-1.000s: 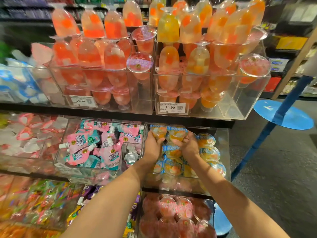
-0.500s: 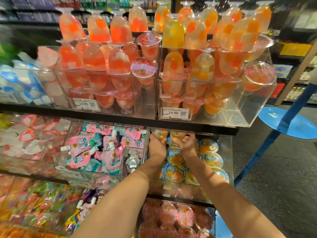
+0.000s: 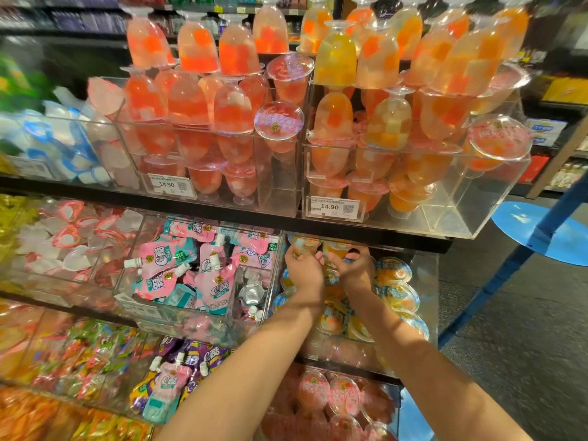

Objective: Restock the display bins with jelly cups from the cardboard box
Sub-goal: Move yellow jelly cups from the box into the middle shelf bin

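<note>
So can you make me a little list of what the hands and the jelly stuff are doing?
left hand: grips a jelly cup at the back of the bin
right hand: grips another orange cup beside it
bin: clear, middle shelf, holds orange jelly cups
shelf above: tall goblet jellies stacked upside down
price tag: 14.90
left neighbour: pink pouches
cardboard box: not in view

A dark grey speckled floor [image 3: 525, 329] spreads on the right, where a round blue stool [image 3: 547, 237] stands near. Far dim store shelves [image 3: 79, 17] cross the back.
</note>
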Demonstrator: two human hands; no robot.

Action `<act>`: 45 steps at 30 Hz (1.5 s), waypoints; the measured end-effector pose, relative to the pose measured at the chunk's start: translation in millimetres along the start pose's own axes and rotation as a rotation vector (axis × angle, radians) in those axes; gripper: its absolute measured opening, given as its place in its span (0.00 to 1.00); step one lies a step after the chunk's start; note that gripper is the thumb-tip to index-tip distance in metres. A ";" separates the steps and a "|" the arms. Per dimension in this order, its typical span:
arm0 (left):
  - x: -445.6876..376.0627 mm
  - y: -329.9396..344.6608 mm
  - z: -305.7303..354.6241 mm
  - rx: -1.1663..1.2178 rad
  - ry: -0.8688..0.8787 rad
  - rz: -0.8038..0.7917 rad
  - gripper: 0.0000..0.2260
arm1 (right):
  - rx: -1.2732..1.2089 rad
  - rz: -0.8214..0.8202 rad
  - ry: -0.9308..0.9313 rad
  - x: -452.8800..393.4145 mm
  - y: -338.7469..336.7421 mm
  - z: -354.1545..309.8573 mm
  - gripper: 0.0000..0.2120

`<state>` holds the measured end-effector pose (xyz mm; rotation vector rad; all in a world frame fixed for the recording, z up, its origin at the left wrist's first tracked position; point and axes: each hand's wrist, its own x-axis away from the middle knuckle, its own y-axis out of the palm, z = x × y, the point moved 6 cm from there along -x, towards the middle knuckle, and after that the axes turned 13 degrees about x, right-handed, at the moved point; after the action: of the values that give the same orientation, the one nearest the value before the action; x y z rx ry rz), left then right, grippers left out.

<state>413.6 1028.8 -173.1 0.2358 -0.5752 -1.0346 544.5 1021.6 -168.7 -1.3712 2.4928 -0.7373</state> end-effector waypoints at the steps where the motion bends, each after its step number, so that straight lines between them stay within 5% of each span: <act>1: -3.8 3.8 2.5 -0.006 0.004 -0.022 0.13 | -0.022 -0.008 0.003 -4.7 4.5 4.4 0.25; 9: -34.5 0.5 -22.9 -0.008 -0.101 0.026 0.17 | -0.048 -0.041 0.117 -5.2 9.4 4.0 0.36; 12: -32.2 -12.5 -28.8 0.016 -0.138 0.036 0.20 | -0.075 -0.120 0.174 1.7 5.4 4.4 0.31; 14: -21.0 -18.9 -22.6 0.088 -0.175 0.030 0.15 | -0.089 -0.188 0.171 9.6 -0.1 3.6 0.14; 15: -12.5 -21.2 -17.6 0.105 -0.202 0.008 0.12 | -0.132 -0.207 0.197 17.9 -6.0 3.4 0.04; 16: -3.0 -24.3 -10.9 0.092 -0.224 -0.037 0.09 | -0.126 -0.234 0.166 21.9 -7.1 1.8 0.03; 19: 31.2 -36.7 13.9 -0.047 -0.229 -0.271 0.09 | -0.174 -0.228 0.114 50.5 -13.4 -7.2 0.03; 23: 60.4 -80.5 56.5 -0.254 -0.102 -0.431 0.08 | -0.145 -0.333 0.075 94.6 2.9 -31.8 0.17; 25: 69.8 -116.4 81.3 -0.511 0.030 -0.482 0.11 | -0.074 -0.436 -0.047 124.7 19.5 -49.1 0.10; 31: 111.8 -319.7 161.4 -0.943 0.202 -0.386 0.12 | 0.233 -0.740 -0.405 282.4 100.5 -105.0 0.16; 40: 275.6 -716.7 242.7 -0.793 0.158 0.252 0.08 | 0.402 -1.313 -0.783 656.8 234.0 -130.7 0.11; 45: 395.4 -881.8 254.0 -0.662 0.081 0.525 0.13 | 0.444 -1.652 -0.907 858.8 277.8 -119.0 0.09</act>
<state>-230.1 266.0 -222.1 -0.4384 -0.1768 -0.6493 -178.2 467.9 -157.7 -2.4840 0.1753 -0.5134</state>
